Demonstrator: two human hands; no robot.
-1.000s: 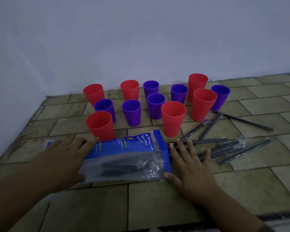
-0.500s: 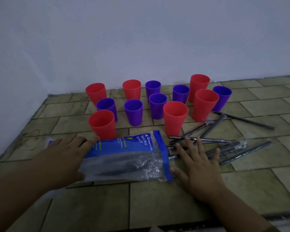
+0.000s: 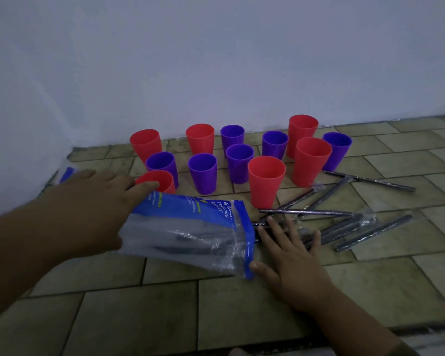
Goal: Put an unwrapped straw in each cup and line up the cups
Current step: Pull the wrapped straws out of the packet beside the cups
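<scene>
Left hand (image 3: 88, 209) grips the tilted straw bag (image 3: 190, 232), right hand (image 3: 288, 255) lies flat, fingers spread, on wrapped straws (image 3: 350, 227); cups (image 3: 266, 181) empty, unaligned: next, unwrap one straw.

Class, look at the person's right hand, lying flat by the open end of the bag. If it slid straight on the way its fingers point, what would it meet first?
The right hand already touches wrapped straws; past them, probably the nearest red cup, though depth is unclear.
</scene>
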